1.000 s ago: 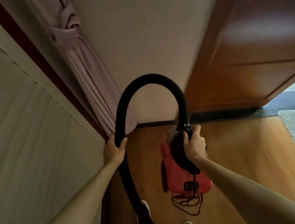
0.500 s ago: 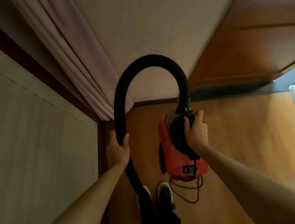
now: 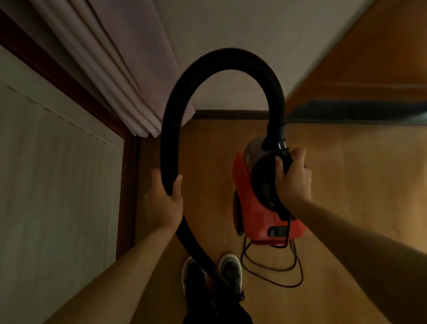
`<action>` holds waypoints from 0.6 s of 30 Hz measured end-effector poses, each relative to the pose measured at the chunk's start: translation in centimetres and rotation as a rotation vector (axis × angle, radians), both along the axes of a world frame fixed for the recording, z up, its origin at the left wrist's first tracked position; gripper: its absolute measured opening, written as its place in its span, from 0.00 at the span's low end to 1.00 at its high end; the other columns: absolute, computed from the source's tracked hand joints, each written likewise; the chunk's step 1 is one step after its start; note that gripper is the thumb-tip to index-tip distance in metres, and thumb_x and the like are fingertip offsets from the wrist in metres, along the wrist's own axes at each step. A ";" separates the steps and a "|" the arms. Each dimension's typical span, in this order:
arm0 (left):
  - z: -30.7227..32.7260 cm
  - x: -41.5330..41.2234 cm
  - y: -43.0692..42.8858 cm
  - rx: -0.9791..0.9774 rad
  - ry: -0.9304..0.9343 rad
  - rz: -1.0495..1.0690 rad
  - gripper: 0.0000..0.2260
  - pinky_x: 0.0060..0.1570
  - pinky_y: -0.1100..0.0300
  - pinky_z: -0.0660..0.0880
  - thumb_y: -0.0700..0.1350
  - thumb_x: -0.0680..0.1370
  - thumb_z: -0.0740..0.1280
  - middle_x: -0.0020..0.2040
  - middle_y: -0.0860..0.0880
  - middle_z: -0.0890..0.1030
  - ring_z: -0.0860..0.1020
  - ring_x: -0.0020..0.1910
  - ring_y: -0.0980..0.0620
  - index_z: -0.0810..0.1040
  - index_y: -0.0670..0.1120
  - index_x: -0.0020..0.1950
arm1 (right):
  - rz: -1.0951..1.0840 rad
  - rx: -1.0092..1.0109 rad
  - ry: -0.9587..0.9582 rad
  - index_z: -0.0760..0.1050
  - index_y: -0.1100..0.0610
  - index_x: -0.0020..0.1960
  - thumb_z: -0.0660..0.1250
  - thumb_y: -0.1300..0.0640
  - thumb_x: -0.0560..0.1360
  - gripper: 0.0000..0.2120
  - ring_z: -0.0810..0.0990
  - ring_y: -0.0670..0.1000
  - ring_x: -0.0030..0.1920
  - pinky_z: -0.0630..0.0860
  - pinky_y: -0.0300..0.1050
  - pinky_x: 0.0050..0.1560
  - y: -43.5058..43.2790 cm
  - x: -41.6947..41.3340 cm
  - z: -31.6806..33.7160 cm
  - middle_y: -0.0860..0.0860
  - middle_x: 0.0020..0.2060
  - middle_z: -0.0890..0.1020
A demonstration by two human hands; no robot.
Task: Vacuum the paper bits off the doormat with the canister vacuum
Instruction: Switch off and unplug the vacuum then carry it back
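While the vacuum [image 3: 256, 218] seems lifted clear of the floor [image 3: 356, 185], cleaning has not begun.
Arms stretched forward; right hand [image 3: 293, 179] clamps the handle [image 3: 284, 160] atop the vacuum; left hand [image 3: 163, 202], left of the vacuum, wraps the hose [image 3: 221, 54], likely steadying its arch; cord [image 3: 272, 269] loops below the vacuum; doormat out of view.

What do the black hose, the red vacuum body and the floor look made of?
The hose: probably flexible plastic, matte, finely ribbed, bent in an arch. The vacuum body: likely hard moulded plastic, smooth red shell. The floor: wood or wood-look laminate, warm brown sheen; which, I cannot tell.
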State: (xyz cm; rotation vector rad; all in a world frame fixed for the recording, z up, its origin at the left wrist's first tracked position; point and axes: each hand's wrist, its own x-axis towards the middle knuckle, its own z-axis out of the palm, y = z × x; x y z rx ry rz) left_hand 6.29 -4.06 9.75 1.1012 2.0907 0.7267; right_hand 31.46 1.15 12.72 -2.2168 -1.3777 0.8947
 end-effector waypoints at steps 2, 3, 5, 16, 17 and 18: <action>-2.2 -0.2 0.0 -0.008 0.010 -0.009 0.15 0.33 0.70 0.69 0.54 0.82 0.63 0.46 0.57 0.76 0.75 0.37 0.64 0.72 0.45 0.62 | 0.009 -0.005 -0.005 0.62 0.56 0.57 0.58 0.53 0.82 0.08 0.75 0.45 0.34 0.71 0.38 0.28 0.3 0.2 -2.5 0.45 0.38 0.73; -3.3 -0.3 0.0 -0.008 0.011 -0.012 0.16 0.35 0.68 0.71 0.54 0.82 0.63 0.47 0.55 0.77 0.77 0.39 0.59 0.72 0.45 0.63 | 0.011 -0.005 -0.010 0.61 0.55 0.56 0.58 0.54 0.82 0.07 0.74 0.43 0.33 0.70 0.37 0.28 0.5 0.3 -3.6 0.44 0.37 0.73; -5.5 -0.5 0.0 -0.007 0.017 -0.019 0.16 0.37 0.66 0.72 0.55 0.81 0.63 0.49 0.54 0.79 0.79 0.44 0.55 0.72 0.45 0.63 | 0.013 0.003 -0.016 0.60 0.54 0.54 0.58 0.53 0.82 0.07 0.74 0.43 0.33 0.68 0.36 0.27 0.6 0.3 -5.7 0.46 0.38 0.74; -13.6 -0.8 1.8 -0.033 0.018 -0.056 0.15 0.43 0.63 0.74 0.53 0.82 0.64 0.54 0.51 0.80 0.78 0.48 0.56 0.74 0.46 0.65 | -0.036 -0.015 -0.038 0.62 0.58 0.59 0.58 0.51 0.82 0.12 0.80 0.61 0.49 0.79 0.54 0.43 1.3 -0.8 -15.1 0.57 0.50 0.78; -14.1 -0.8 2.1 -0.039 0.024 -0.053 0.15 0.42 0.64 0.74 0.52 0.82 0.64 0.54 0.52 0.80 0.78 0.48 0.55 0.73 0.46 0.64 | -0.039 -0.016 -0.034 0.62 0.58 0.59 0.58 0.51 0.82 0.12 0.80 0.60 0.49 0.79 0.55 0.44 1.5 -1.1 -15.6 0.57 0.50 0.78; -14.5 -0.7 2.5 -0.044 0.033 -0.049 0.15 0.40 0.65 0.73 0.52 0.82 0.64 0.53 0.52 0.79 0.78 0.47 0.55 0.73 0.46 0.64 | -0.044 -0.016 -0.036 0.62 0.59 0.59 0.58 0.52 0.82 0.12 0.80 0.60 0.49 0.79 0.55 0.45 1.7 -1.2 -16.1 0.57 0.50 0.78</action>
